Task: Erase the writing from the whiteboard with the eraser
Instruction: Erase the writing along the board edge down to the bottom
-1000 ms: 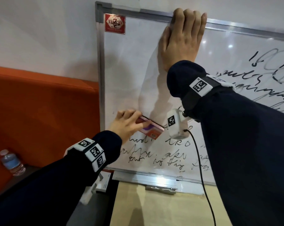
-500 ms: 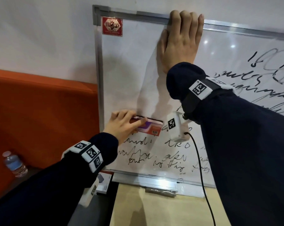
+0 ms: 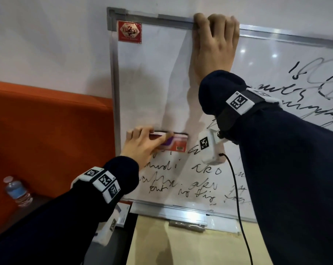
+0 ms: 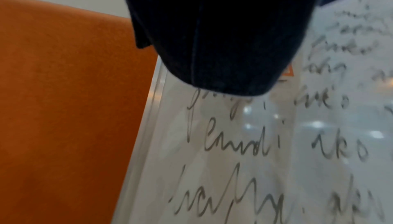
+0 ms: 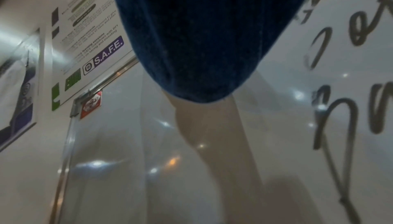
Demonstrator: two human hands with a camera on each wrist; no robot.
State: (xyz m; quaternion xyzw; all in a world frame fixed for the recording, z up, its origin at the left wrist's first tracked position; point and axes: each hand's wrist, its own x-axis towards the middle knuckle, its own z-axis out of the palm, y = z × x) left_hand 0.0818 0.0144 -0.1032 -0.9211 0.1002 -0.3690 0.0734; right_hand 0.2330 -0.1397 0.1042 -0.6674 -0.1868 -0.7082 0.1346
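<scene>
Orange-and-purple eraser [image 3: 171,141] flat on whiteboard [image 3: 152,83], long axis level, near the left frame | left hand [image 3: 142,144] grips its left end, fingers curled over top edge | writing [image 3: 182,180] lies directly below and to the right | right hand [image 3: 214,44] fingers hooked over top frame, steadying; its forearm screens the right-hand lines | water bottle [image 3: 16,191] well apart, left.

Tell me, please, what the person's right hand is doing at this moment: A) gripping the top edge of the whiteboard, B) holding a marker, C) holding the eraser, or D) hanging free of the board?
A: in the head view the right hand lies against the whiteboard with its fingers hooked over the top frame, while the left hand holds the eraser against the board lower down.
</scene>
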